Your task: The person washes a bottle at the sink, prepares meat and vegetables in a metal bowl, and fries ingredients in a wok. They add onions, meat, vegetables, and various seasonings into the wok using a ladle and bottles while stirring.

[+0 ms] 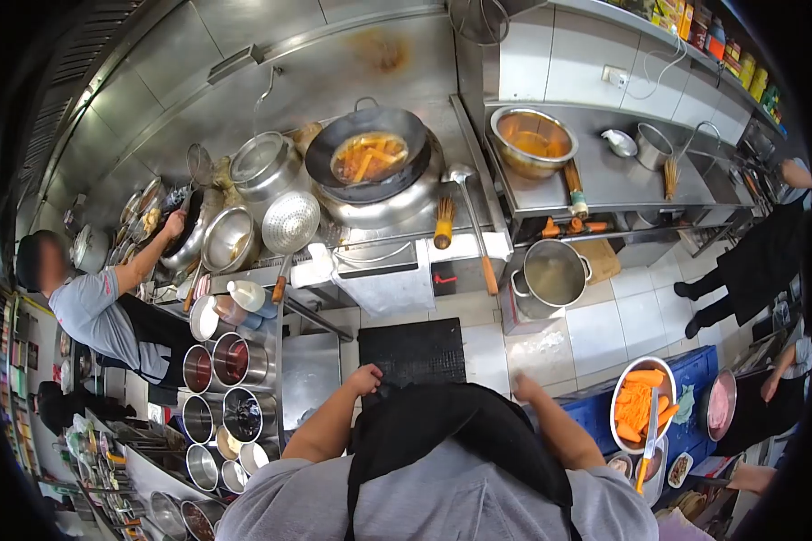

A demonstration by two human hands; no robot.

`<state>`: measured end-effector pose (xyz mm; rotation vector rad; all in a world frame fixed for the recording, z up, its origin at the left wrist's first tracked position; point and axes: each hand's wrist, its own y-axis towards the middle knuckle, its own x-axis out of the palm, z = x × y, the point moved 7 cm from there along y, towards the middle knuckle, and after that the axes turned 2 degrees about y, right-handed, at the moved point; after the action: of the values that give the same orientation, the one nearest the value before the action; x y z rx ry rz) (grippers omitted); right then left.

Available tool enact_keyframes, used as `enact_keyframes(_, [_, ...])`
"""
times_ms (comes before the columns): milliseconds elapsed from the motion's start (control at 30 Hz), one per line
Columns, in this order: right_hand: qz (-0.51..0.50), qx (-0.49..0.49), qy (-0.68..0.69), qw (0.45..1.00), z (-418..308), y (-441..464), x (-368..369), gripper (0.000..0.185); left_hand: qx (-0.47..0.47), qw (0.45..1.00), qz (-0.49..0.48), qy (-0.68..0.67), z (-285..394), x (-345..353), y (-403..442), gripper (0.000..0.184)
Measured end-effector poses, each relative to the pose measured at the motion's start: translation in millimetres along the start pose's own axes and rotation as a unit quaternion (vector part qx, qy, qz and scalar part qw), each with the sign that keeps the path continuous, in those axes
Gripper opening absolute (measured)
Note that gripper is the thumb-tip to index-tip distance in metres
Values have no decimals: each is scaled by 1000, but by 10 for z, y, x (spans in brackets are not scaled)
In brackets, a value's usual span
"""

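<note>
My left hand [365, 380] hangs in front of my black apron [460, 417], left of centre, with its fingers curled in and nothing visible in them. On the other side, my right hand [526, 388] is small and smeared, so its fingers cannot be read. Neither hand touches the cookware. Ahead, a black wok [322, 160] holds orange-brown pieces in bubbling liquid [370, 159] on the stove. A perforated skimmer [290, 223] lies left of it, and a ladle [472, 221] with a wooden handle lies to the right.
Metal pots [198, 419] of sauces stand at lower left, near a co-worker [108, 302] at another wok. A large pot [553, 275] stands right of a black floor mat [412, 347]. A bowl of carrots [630, 401] bears a knife [650, 433]. More people are at far right.
</note>
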<state>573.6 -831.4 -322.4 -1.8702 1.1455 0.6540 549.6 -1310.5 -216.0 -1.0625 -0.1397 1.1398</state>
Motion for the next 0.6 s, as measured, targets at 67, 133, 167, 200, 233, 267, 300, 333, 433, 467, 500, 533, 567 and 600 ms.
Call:
enact_keyframes(67, [-170,227,179,942,536,-888,280,26,4,1000,3,-4,-256,-24,69,24])
enact_keyframes(133, [-242,242,218,914,818,-1657,520,24,-25,1000,-1,1,-522,-55,62,20])
enact_keyframes(167, [-249,263,242,900,828,-1904,511,25,24,998,-2,61,-857,-40,234,19])
enact_keyframes(200, [-221,326,278,876,810,-2066,428,27,50,995,-3,91,-884,-34,272,19])
enact_keyframes(233, [-185,387,314,847,809,-2237,356,30,76,990,-3,121,-903,-29,300,19])
enact_keyframes(267, [-151,399,318,847,699,-2275,195,31,-29,989,-17,141,-864,-59,68,20])
enact_keyframes(300, [-132,402,319,848,689,-2229,152,31,-134,978,-30,159,-790,-112,-146,21])
enact_keyframes(333, [-113,406,320,849,676,-2184,107,32,-131,978,-27,157,-743,-174,-81,21])
enact_keyframes(433, [-62,336,431,835,967,-1526,551,32,-106,975,-71,184,-801,-530,594,27])
enact_keyframes(467, [-72,297,410,860,694,-1360,291,33,-118,973,-77,183,-862,-689,943,31])
enact_keyframes(500, [-61,274,448,849,598,-1118,295,35,-37,948,-58,312,-332,-884,975,28])
enact_keyframes(533, [-52,250,486,836,480,-880,282,37,37,897,-19,439,263,-1088,946,29])
enact_keyframes(567, [-45,226,524,820,376,-639,280,39,105,854,33,509,691,-1303,994,31])
enact_keyframes(600, [-66,202,547,809,305,-399,301,41,162,797,96,574,1119,-1519,1019,41])
